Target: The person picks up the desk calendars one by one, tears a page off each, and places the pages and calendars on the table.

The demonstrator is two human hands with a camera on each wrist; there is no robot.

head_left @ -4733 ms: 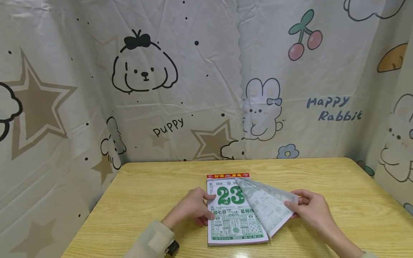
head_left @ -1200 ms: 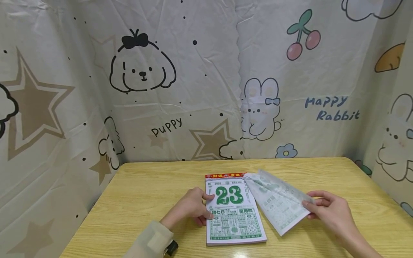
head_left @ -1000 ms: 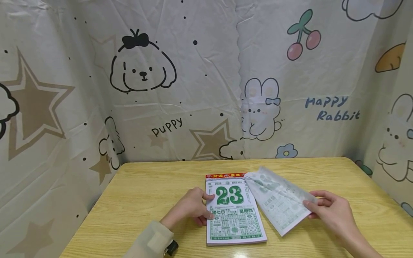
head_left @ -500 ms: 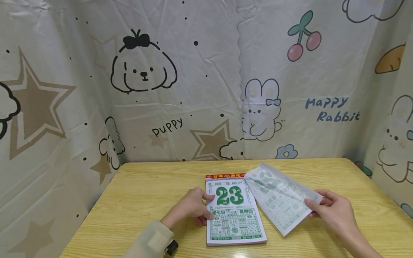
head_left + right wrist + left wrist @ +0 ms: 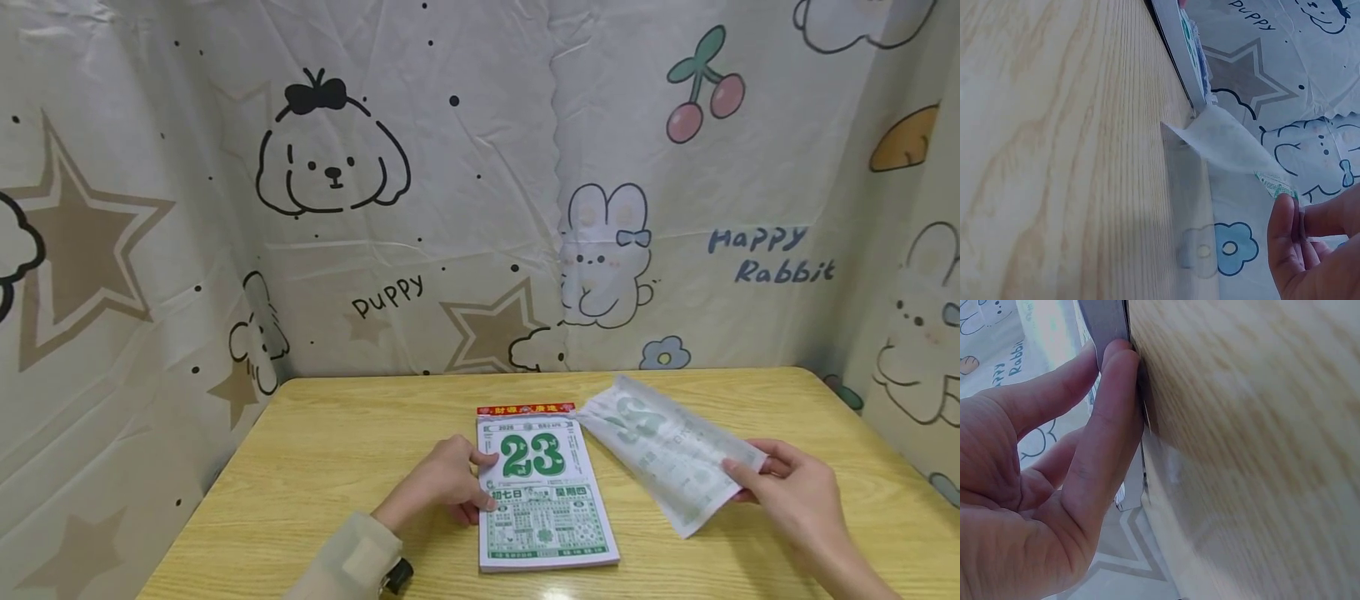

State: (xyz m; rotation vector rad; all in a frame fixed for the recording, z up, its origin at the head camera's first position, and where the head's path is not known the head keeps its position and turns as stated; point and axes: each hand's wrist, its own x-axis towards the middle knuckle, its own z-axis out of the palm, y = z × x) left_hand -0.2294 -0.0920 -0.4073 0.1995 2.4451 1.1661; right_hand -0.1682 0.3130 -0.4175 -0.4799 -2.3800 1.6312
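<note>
A thick tear-off calendar with a large green 23 and a red header strip lies on the wooden table. My left hand grips its left edge, thumb on the front page. In the left wrist view, the fingers pinch the side of the calendar. To the right, my right hand pinches the lower right corner of a thin calendar sheet, its print showing through from behind. The sheet's narrow creased end reaches the calendar's upper right corner. The right wrist view shows the sheet bent and raised off the table.
The pale wooden table spreads around the calendar. Behind it and at both sides hangs a cloth curtain with puppy, rabbit and star drawings. A black band circles the left wrist by the sleeve.
My right hand has drawn the sheet farther right, off the calendar's face, swinging its upper part outward. The left hand has kept its grip on the calendar.
</note>
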